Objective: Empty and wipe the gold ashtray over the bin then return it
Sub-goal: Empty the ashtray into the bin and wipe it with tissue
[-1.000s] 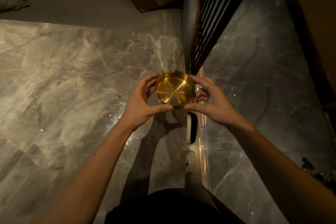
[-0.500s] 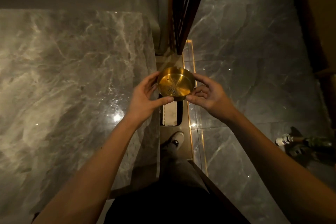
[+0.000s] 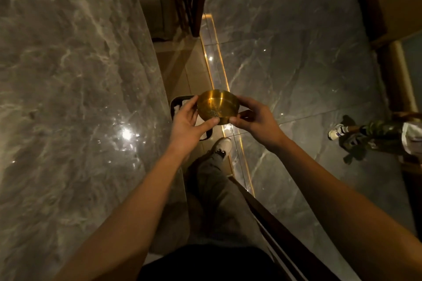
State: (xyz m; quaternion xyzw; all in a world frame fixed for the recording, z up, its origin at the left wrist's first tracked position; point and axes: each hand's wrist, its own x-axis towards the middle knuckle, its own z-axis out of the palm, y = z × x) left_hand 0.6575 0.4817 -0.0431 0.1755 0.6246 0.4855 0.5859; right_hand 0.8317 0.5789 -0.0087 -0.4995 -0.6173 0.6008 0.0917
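Holding the gold ashtray (image 3: 218, 107) between both hands, now tilted further toward the camera than half a second ago and carried above the dark bin (image 3: 177, 104) on the floor. Left hand (image 3: 186, 122) gripping the left rim, thumb under the near edge; right hand (image 3: 252, 120) pinching the right rim. Standing between a grey marble table (image 3: 68, 98) and glossy marble floor (image 3: 296, 64), beside a lit gold strip (image 3: 219, 61).
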